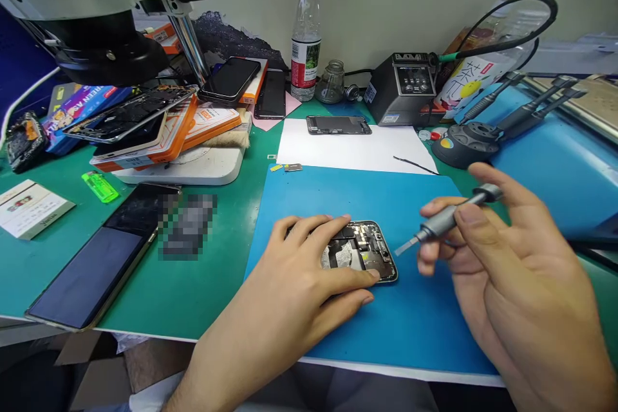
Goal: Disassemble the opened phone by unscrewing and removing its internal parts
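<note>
An opened phone (374, 248) lies on the blue mat, its inner boards and metal parts showing at the right end. My left hand (309, 277) spans its left part, fingers over the far edge and thumb side at the near edge, holding it down; the part under the palm is hidden. In the air to the right, my right hand (512, 257) grips a grey precision screwdriver (441, 222) between thumb and fingers. Its flat, pale tip points down-left, just right of the phone and apart from it.
A phone screen (338, 125) lies on white paper (386, 151) behind the mat (299, 193). Tiny parts (292, 168) sit at the mat's far edge. A microscope (106, 32) overhangs stacked phones and boxes. A screwdriver stand (466, 145) and a bottle (306, 38) stand behind.
</note>
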Available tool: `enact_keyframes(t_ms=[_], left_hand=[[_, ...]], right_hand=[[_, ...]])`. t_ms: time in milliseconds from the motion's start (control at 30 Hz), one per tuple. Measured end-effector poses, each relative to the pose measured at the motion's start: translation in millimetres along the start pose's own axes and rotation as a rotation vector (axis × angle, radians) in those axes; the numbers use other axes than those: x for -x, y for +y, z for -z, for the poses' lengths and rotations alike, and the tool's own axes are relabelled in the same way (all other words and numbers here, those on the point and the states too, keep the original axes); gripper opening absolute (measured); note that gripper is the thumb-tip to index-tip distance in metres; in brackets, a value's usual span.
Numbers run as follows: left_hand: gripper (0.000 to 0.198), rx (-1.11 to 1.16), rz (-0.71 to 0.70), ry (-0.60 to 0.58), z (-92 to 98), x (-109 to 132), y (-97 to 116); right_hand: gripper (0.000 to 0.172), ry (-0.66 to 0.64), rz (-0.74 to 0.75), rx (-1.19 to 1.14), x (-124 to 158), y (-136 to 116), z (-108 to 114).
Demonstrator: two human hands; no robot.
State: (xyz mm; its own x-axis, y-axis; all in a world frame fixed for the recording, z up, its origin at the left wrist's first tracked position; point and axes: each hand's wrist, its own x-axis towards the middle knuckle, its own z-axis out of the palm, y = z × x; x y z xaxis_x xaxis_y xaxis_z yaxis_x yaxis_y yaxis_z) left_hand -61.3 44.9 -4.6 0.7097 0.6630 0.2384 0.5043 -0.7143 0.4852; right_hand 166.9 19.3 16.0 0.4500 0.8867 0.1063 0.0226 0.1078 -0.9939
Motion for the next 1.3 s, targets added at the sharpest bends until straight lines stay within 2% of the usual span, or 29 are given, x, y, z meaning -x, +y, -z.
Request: enact_keyframes(t_ms=[100,167,267,400,1300], left_hand=[[0.03,0.002,-0.008,-0.003,-1.0,0.7,-1.5],[0.03,0.001,-0.011,-0.008,-1.6,1.3,-2.2],[0.031,-0.008,-0.014,-0.018,-1.7,2.0,-2.6],[0.032,-0.026,-0.021,-0.028,-0.6,2.5,-2.4],[0.032,-0.025,-0.01,-0.031,-0.2,2.4,-1.2]], right_hand=[[0.062,-0.083,-0.169,-0.081,15.3,2.7,0.0],[0.07,-0.132,-0.199,-0.081,24.1,7.4,-0.9],[0.076,-0.148,-0.184,-0.063,29.9,14.7,-2.6],[0.072,-0.167,-0.188,-0.059,29.6,18.8,-4.0],[0.069,-0.177,-0.189,-0.007,30.8,17.0,-1.4]])
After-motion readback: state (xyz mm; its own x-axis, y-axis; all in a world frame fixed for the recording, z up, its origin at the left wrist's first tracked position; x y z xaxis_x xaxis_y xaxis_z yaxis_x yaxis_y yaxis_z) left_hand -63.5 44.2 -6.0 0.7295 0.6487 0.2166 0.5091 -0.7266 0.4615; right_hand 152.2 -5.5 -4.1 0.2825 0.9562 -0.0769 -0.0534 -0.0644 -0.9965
